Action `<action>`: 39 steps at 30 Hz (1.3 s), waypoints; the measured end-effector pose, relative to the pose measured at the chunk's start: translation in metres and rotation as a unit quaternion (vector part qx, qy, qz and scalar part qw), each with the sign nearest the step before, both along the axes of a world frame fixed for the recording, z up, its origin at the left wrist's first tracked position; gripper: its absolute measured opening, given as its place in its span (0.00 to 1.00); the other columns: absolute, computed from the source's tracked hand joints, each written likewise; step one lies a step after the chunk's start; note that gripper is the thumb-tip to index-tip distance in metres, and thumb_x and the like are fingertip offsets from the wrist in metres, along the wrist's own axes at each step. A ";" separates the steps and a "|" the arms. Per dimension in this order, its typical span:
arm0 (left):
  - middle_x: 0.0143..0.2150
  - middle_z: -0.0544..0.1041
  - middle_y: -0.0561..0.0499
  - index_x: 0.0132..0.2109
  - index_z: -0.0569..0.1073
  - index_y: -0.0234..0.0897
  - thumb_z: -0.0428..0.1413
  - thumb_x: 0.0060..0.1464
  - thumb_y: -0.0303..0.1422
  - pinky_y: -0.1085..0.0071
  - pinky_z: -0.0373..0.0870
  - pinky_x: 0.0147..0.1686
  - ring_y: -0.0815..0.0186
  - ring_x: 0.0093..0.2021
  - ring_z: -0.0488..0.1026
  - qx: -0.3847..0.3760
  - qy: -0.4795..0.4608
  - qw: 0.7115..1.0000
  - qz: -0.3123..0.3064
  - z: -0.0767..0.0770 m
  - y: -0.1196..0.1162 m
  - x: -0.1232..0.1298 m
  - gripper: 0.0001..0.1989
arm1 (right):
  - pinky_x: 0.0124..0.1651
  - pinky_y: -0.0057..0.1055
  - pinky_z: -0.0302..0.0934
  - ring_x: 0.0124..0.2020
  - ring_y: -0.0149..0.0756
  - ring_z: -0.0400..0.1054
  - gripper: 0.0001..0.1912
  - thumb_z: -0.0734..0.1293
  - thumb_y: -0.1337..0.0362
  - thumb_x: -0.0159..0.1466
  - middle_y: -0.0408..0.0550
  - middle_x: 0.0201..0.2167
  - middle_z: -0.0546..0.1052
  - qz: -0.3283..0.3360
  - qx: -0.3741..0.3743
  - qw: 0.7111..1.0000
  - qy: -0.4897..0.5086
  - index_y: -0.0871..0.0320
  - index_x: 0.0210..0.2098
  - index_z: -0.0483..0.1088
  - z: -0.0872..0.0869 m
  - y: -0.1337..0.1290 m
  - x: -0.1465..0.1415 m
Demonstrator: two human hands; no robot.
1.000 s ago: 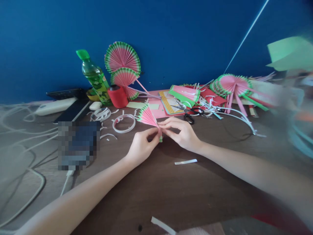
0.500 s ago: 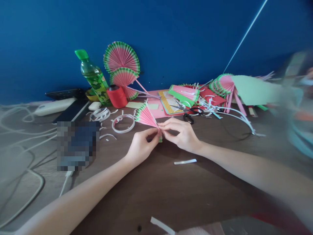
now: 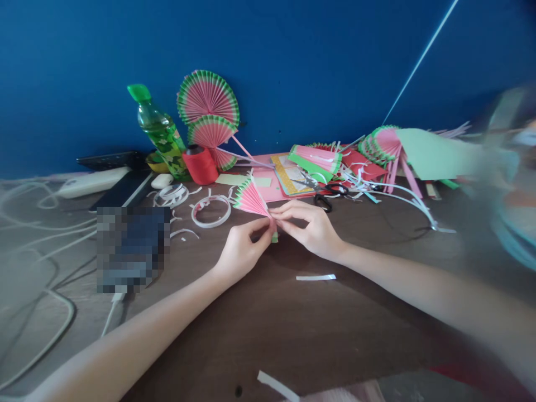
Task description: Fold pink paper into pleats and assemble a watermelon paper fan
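Note:
Above the dark table, a pleated pink paper fan (image 3: 253, 199) with a green edge spreads up and to the left from my fingertips. My left hand (image 3: 243, 245) pinches its narrow gathered end from the left. From the right, my right hand (image 3: 309, 224) pinches the same point, its fingertips touching those of the left. A small pale green end of paper (image 3: 274, 237) shows just below the fingers. On the table in front of my right hand lies a short white strip (image 3: 316, 277).
Tape rings (image 3: 211, 211), scissors (image 3: 322, 202), a red thread spool (image 3: 200, 165) and a green bottle (image 3: 161, 131) stand or lie behind my hands. Finished fans (image 3: 208, 100) lean on the blue wall. A phone (image 3: 136, 248) and cables are at left, paper pieces at right.
My hands hold nearly the same place on the fan. The fan has shifted very slightly, and its spread part looks a little narrower.

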State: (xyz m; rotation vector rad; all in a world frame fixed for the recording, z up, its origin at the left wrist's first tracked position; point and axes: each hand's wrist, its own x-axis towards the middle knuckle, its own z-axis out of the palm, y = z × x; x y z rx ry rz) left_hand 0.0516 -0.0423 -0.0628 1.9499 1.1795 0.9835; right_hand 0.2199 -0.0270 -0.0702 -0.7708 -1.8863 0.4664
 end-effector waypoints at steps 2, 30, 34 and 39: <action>0.33 0.78 0.51 0.39 0.76 0.33 0.51 0.54 0.35 0.74 0.68 0.36 0.66 0.34 0.72 0.003 0.001 1.000 0.001 -0.001 0.000 0.000 0.12 | 0.46 0.34 0.66 0.40 0.34 0.72 0.06 0.65 0.72 0.58 0.50 0.37 0.78 0.003 -0.003 1.000 0.006 0.59 0.32 0.74 0.000 0.000 0.000; 0.32 0.77 0.50 0.40 0.75 0.33 0.52 0.53 0.36 0.71 0.69 0.40 0.66 0.35 0.73 -0.124 -0.104 0.986 -0.050 -0.003 0.009 -0.003 0.12 | 0.46 0.36 0.64 0.40 0.34 0.70 0.05 0.63 0.70 0.61 0.47 0.35 0.76 -0.028 0.066 0.997 -0.043 0.56 0.33 0.71 0.001 0.004 0.003; 0.34 0.77 0.49 0.40 0.75 0.32 0.53 0.51 0.35 0.71 0.70 0.39 0.66 0.34 0.74 -0.153 -0.129 0.978 -0.057 -0.001 0.009 -0.002 0.13 | 0.43 0.35 0.65 0.38 0.34 0.69 0.06 0.61 0.69 0.62 0.46 0.33 0.75 -0.041 0.075 0.995 -0.053 0.56 0.32 0.69 0.001 0.007 0.005; 0.37 0.78 0.48 0.39 0.75 0.32 0.55 0.49 0.37 0.71 0.71 0.39 0.67 0.32 0.75 -0.171 -0.158 0.971 -0.053 0.002 0.009 0.000 0.13 | 0.44 0.35 0.64 0.39 0.35 0.69 0.05 0.62 0.69 0.62 0.47 0.34 0.74 -0.039 0.095 0.993 -0.060 0.55 0.34 0.68 0.003 0.008 0.006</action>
